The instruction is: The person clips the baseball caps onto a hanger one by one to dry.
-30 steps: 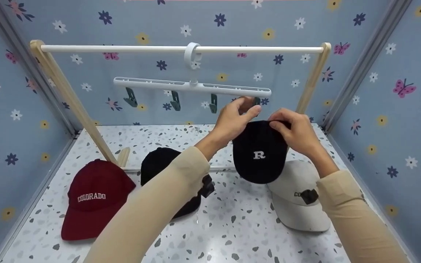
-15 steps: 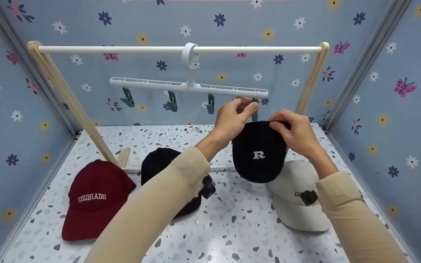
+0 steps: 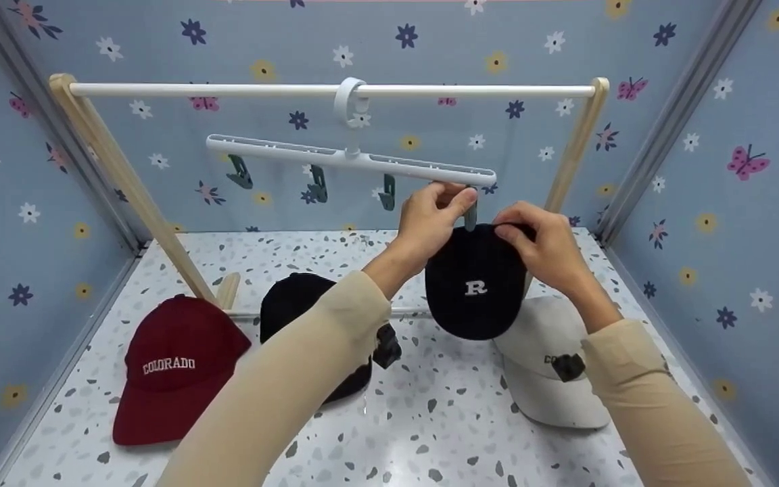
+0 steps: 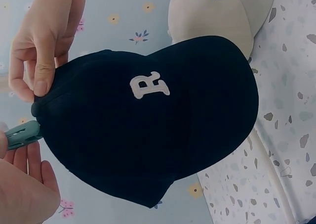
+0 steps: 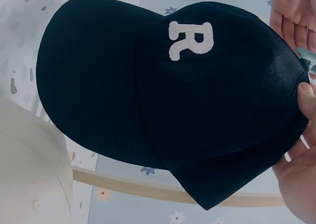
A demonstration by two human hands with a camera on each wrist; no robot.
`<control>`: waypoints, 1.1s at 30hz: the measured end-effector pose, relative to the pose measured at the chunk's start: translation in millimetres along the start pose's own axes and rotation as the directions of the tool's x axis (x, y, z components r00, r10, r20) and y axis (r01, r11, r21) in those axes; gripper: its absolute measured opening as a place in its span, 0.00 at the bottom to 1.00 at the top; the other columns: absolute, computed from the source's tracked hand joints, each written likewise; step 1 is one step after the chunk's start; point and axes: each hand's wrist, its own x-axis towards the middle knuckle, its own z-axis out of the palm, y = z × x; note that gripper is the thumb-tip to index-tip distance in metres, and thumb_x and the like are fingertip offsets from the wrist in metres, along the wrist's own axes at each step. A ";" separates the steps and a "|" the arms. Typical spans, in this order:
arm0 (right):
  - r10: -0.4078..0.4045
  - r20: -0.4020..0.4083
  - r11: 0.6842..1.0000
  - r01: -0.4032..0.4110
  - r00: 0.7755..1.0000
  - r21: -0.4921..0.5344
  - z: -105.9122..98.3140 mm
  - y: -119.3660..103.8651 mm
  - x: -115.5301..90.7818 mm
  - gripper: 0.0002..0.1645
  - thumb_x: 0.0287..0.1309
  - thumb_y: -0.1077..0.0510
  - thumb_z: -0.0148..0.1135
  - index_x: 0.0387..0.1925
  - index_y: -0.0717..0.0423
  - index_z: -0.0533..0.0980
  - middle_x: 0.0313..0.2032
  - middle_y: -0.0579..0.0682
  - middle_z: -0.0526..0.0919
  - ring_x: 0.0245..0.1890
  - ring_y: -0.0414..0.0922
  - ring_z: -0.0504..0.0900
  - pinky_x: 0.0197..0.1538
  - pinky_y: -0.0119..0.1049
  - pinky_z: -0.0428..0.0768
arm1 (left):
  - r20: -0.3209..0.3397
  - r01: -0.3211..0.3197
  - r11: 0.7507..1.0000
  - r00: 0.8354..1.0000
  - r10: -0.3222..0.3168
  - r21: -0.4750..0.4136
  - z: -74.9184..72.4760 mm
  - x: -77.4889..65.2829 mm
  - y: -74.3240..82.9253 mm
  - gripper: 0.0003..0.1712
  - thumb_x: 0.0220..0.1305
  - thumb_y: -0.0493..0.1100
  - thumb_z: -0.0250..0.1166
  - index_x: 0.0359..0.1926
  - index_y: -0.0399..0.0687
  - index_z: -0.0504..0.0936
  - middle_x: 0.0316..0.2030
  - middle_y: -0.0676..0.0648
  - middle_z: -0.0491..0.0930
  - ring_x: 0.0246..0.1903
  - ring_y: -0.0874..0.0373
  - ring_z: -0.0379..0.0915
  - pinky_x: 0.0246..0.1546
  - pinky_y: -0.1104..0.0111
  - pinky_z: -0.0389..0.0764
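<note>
A black cap [image 3: 474, 314] with a white R hangs brim down below the right end of the white hanger [image 3: 423, 169]. My right hand [image 3: 546, 243] pinches it near the top of its crown. My left hand [image 3: 430, 215] holds the dark green clip [image 3: 470, 215] at that end between thumb and fingers. In the left wrist view the clip's tip [image 4: 33, 129] is right at the cap's crown [image 4: 89, 110], beside the pinching fingers. From the right wrist view, the crown's edge [image 5: 291, 70] also meets the clip [image 5: 308, 61].
Several more green clips [image 3: 318, 184] hang along the hanger, which is hooked over the rack's white rail [image 3: 214, 90]. On the speckled surface lie a red cap [image 3: 173, 338], another black cap [image 3: 291, 304] behind my left sleeve, and a beige cap [image 3: 545, 392] at the right.
The clip in my left hand has come down to the black cap's crown. The hanger tilts more, its right end lower and its left end raised. The cap has shifted slightly left.
</note>
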 end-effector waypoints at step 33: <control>0.071 -0.030 0.997 -0.071 0.997 0.007 15.1 -3.7 5.7 0.04 0.73 0.61 0.67 0.44 0.57 0.85 0.42 0.49 0.90 0.43 0.42 0.87 0.49 0.31 0.80 | -0.001 -0.021 0.997 1.000 0.021 0.079 -9.2 -2.3 -13.6 0.19 0.75 0.56 0.67 0.55 0.49 0.85 0.47 0.52 0.87 0.49 0.60 0.82 0.54 0.66 0.80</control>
